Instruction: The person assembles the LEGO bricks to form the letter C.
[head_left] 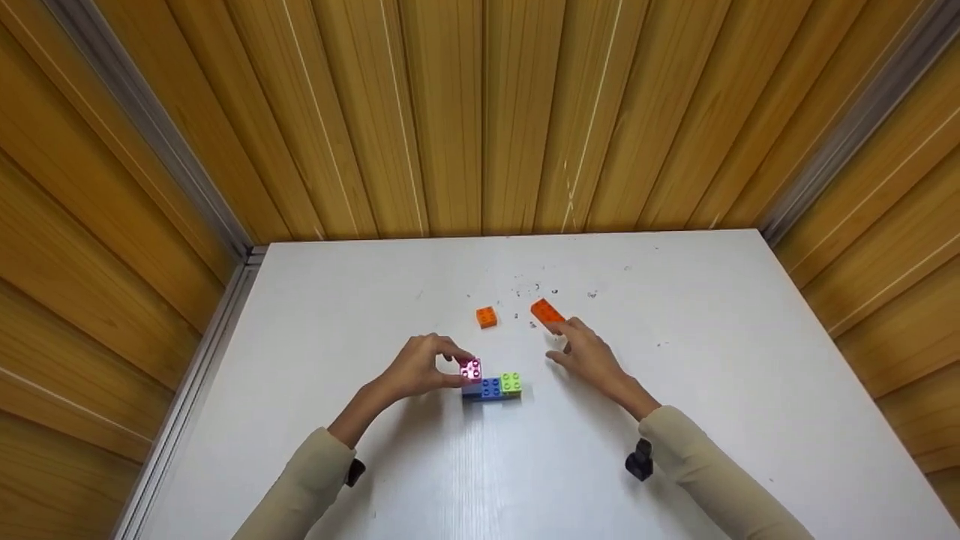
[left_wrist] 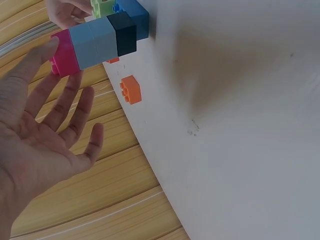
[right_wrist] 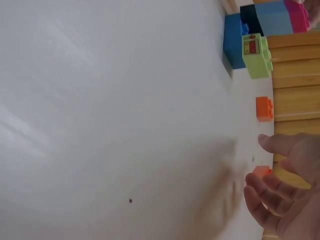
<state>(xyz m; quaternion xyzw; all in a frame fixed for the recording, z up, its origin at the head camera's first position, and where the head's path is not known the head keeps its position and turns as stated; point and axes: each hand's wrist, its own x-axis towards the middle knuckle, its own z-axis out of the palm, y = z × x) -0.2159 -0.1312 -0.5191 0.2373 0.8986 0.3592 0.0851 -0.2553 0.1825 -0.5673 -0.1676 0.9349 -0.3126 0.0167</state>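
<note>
My beige sleeves (head_left: 300, 480) are slanting in over the near side of the white tabletop (head_left: 360, 300), and beyond one cuff my left hand (head_left: 424, 367) is pinching a pink brick (head_left: 470, 370) between thumb and index finger, the other fingers spreading free. That brick is topping a small tower: beneath it a light-blue section (left_wrist: 93, 42), which I am not managing to read as one brick or two, then a dark brick (left_wrist: 126, 33), and at the bottom a blue brick (head_left: 490, 387), which is resting on the tabletop and bearing a light-green brick (head_left: 511, 383) at its other end. My right hand (head_left: 589, 356) is grasping nothing that I am making out; its thumb and fingers are standing loosely apart, the fingertips hovering by the near end of a long orange brick (head_left: 548, 311), and I am not able to tell whether they are touching it. A square orange brick (head_left: 487, 317) is lying farther out, well apart from the tower. To my judgement the building is coming along well: tower and light-green brick are already sharing one base, while both orange bricks are lying unattached.
</note>
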